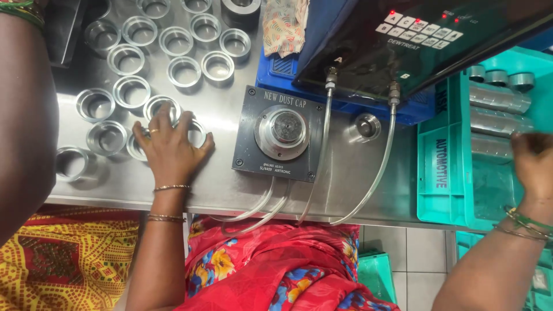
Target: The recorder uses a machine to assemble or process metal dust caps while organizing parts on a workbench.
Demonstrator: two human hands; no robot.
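My left hand [171,145] lies palm down on a steel table [322,190], fingers spread over a metal ring [197,133] among several shiny rings [126,59]. What it grips under the palm is hidden. My right hand [534,164] reaches into a teal crate [446,173] at the right, among metal cylinders [498,99]; it is blurred and its fingers are hard to read. Between the hands sits a grey square fixture [279,133] with a round metal gauge head in its middle.
Clear hoses [380,173] run from the fixture to a dark control box [415,40] with lit red lamps, resting on a blue crate. A small round metal part [367,126] lies beside the fixture. Another person's arm [26,115] is at the far left. A cloth [283,26] hangs at top.
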